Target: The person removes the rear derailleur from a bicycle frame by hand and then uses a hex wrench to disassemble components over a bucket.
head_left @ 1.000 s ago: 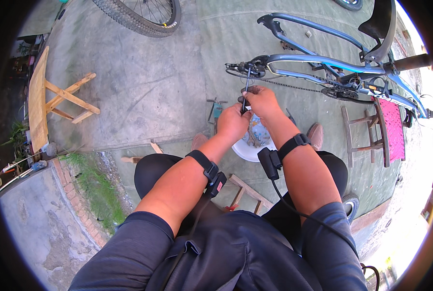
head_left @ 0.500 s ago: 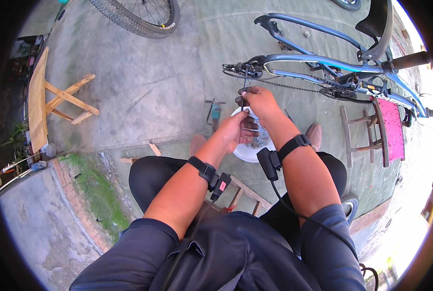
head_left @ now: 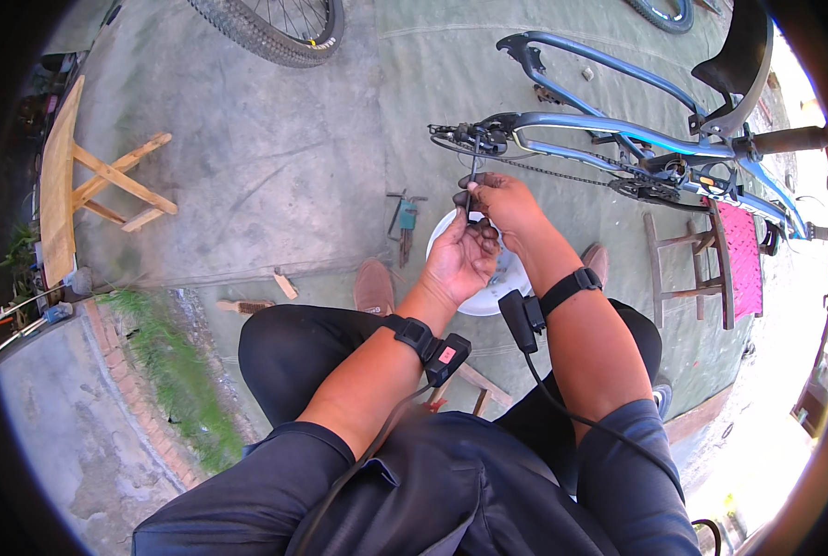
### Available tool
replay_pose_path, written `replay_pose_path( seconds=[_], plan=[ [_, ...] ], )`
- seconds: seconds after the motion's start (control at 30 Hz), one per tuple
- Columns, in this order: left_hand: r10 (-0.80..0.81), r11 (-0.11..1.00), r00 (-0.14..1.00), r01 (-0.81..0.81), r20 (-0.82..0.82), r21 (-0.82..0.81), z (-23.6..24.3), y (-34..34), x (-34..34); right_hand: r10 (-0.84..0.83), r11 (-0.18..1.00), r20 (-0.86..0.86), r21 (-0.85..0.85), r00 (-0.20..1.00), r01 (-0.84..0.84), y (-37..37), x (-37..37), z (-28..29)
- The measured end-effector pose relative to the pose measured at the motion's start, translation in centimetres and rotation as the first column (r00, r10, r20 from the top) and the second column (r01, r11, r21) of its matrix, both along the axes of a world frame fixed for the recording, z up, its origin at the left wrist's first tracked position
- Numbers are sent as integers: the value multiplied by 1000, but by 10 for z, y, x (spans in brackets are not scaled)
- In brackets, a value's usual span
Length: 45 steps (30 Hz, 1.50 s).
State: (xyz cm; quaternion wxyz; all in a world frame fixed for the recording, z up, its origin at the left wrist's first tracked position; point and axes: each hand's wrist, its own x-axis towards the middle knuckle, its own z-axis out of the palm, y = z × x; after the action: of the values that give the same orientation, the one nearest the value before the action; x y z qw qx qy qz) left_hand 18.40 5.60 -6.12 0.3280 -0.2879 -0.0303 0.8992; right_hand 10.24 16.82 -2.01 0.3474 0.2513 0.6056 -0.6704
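On grey concrete stands a wooden trestle (head_left: 60,185), then, on green flooring, a hex-key set (head_left: 407,218). Over a white basin (head_left: 486,304), the left hand (head_left: 460,255) curls loosely, its grip unclear, while the right hand (head_left: 507,204) pinches a dark rod (head_left: 473,169) reaching toward the derailleur (head_left: 488,137), left of a blue bicycle frame (head_left: 572,120) and pink-topped stool (head_left: 737,250).

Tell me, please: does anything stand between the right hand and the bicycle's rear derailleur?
No visible obstacle does. Only the thin dark rod that the right hand holds reaches toward the rear derailleur; whether its tip touches there, I cannot tell. The white bowl sits beneath the left hand, outside that line.
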Motion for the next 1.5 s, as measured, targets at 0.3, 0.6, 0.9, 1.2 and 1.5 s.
replay_pose_path(
  seconds=[0.3, 0.6, 0.9, 1.2, 1.5],
  plan=[
    [166, 986, 976, -164, 142, -28, -7, 4, -3, -36, 999, 6, -38, 999, 36, -3, 2, -3],
    [192, 904, 977, -141, 90, -403, 5, 9, -6, -110, 986, 43, -117, 993, 115, -2, 5, -4],
    [44, 626, 992, -118, -116, -771, 7, 8, -8, -187, 972, 63, -135, 980, 194, -6, 7, -3],
    [-254, 654, 955, 53, -154, -755, 17, -19, -21, 602, 647, -327, 734, 728, -205, 27, -1, 44],
    [-612, 385, 759, 41, -222, -922, 11, -22, -49, 988, 40, -30, 998, 154, -58, 12, -105, 100]
  ],
)
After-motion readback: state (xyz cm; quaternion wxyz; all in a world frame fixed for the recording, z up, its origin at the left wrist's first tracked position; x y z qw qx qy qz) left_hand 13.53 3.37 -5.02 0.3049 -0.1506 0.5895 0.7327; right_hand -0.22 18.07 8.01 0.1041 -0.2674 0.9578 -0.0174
